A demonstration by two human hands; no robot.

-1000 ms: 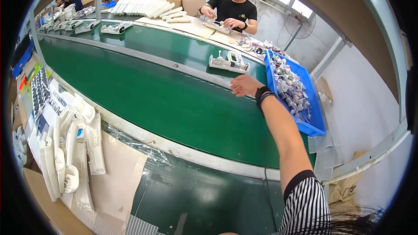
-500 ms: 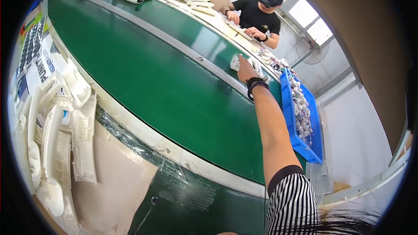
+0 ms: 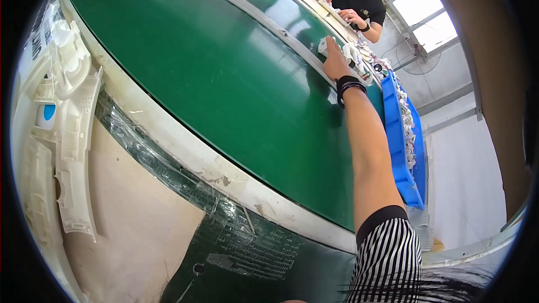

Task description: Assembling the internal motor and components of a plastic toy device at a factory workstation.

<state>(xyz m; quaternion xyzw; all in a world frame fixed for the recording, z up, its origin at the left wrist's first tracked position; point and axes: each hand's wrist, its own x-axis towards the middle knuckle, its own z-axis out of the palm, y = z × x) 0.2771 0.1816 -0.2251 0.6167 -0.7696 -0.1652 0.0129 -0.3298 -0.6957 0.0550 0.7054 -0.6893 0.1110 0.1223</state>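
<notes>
My right arm stretches out across the green conveyor belt (image 3: 224, 112) to its far strip. At its end, my right hand (image 3: 337, 63) is closed over a white plastic part (image 3: 323, 46), whose end shows left of the fingers. The fingertips and the grip's far side are partly hidden. Close to the right of the hand lies a white plastic housing (image 3: 353, 56) with a dark round end near it. A blue bin (image 3: 400, 134) heaped with small white parts stands right of my forearm. My left hand is out of view.
A co-worker (image 3: 359, 0) in a black shirt and cap handles a pale long part at the far bench. Cream plastic shells (image 3: 76, 163) lie at the left on cardboard (image 3: 135, 191). A metal divider (image 3: 247, 8) runs along the belt. A fan (image 3: 418, 50) stands beyond.
The view has shifted, so the belt, shells and co-worker sit differently in the picture. My right hand stays at the white part on the far strip.
</notes>
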